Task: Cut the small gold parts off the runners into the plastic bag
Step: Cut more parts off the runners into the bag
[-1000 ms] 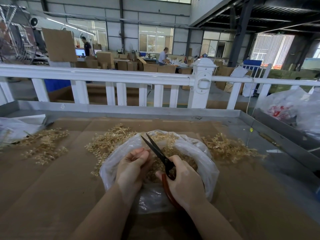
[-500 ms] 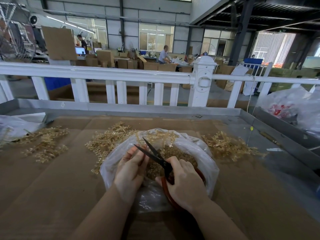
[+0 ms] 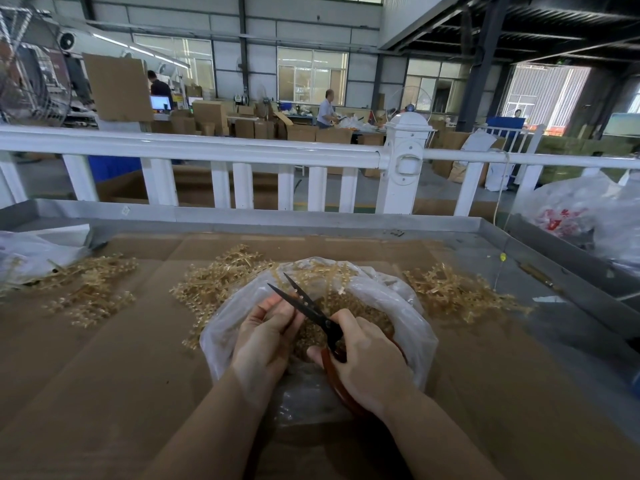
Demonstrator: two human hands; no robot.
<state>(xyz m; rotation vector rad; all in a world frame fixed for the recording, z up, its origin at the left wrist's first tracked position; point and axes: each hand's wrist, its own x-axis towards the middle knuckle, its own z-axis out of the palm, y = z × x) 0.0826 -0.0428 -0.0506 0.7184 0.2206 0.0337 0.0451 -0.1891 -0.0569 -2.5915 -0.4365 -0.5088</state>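
Over the plastic bag (image 3: pixel 388 299) mid-table, right hand (image 3: pixel 367 358) grips the red-handled scissors (image 3: pixel 311 311), blades apart, same as half a second ago but tips swung slightly further left. Left hand (image 3: pixel 266 330) fingers curled, pinching something hidden; runner not discernible. Cut gold parts (image 3: pixel 367 315) lie inside the bag. Runner piles (image 3: pixel 214 289) unchanged behind it.

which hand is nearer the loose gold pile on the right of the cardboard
Right. The right hand, gripping the red-handled scissors, sits over the clear plastic bag beside that loose gold runner pile; the left hand is farther, at the bag's left.
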